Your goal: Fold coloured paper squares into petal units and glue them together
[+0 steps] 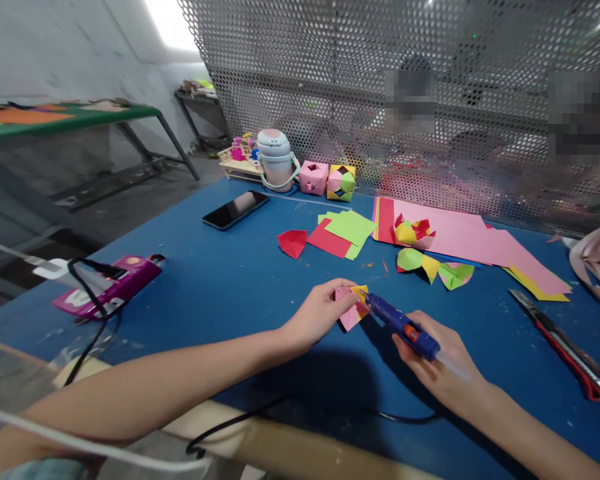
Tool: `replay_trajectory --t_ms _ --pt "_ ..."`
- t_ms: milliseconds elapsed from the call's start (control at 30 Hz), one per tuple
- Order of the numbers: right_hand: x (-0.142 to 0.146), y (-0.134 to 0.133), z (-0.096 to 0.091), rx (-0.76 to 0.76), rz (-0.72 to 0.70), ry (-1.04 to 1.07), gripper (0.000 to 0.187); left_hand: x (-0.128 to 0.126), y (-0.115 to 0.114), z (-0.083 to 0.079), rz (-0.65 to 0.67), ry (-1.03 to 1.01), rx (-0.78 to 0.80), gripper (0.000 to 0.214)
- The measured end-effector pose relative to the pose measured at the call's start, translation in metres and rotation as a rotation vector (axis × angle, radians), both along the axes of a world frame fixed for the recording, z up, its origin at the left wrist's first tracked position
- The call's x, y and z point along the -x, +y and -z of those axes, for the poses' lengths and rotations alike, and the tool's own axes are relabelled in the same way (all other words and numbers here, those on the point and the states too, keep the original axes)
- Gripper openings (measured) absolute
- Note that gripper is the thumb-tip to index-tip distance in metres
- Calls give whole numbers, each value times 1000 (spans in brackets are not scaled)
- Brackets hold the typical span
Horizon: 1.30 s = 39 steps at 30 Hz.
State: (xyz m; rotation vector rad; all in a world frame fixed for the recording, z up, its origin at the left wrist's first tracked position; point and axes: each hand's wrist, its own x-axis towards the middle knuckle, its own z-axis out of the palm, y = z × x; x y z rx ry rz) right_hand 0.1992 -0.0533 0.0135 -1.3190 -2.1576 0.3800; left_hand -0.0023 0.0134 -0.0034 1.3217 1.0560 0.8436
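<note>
At the blue table (190,280). We note our left hand (316,315) near the middle, thumb and fingers pinching a small folded paper piece (348,319), pink with yellow along its right side. We hold it just above the near half of the table, one corner pointing toward us.

Our right hand (437,350), to its right, is wrapped around a blue glue gun (393,319), nozzle aimed left at the yellow part. Whether the tip touches the paper we cannot tell. A black cord (410,419) runs along the near side.

Beyond the hands: a red folded piece (293,244) to the left; beside it, overlapping green sheets (353,228) and a red sheet (330,239). Farther right we see a red-and-yellow folded form (413,232) by pink sheets (457,230), with a green-and-yellow folded row (431,265) on its near side.

Far edge, left to right: a lidded flask (276,163), a pink paper cube (313,178), a yellow-and-green cube (341,183). Left: a dark phone (235,210) and, nearer, a purple power strip (125,283).
</note>
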Motion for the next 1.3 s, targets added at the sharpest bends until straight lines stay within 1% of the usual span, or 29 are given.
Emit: replay_trajectory --t_ms 67,200,333,467,633,833,1033,1167,1300 --pt "-1 0 2 -17 -5 -48 5 0 -1 -1 9 20 -15 28" --pt "-3 0 3 -38 39 -78 6 0 -1 -1 22 28 -19 27" --pt "-5 0 4 -77 -5 -113 8 1 0 -1 15 51 -37 25" --pt "-8 0 4 -109 -2 -136 11 1 1 -2 3 64 -34 26" --pt "-9 1 6 -143 -53 -149 13 0 1 -3 46 69 -42 26" --pt "-8 1 7 -148 -50 -184 9 0 -1 -6 32 85 -58 26" --pt "-9 0 7 -163 -44 -199 9 -1 -1 -5 49 76 -54 26" --pt "-8 0 6 -203 -71 -207 9 -1 -1 -7 52 113 -81 26" --pt "-7 1 4 -232 -63 -233 8 0 -1 -8 50 108 -84 26"
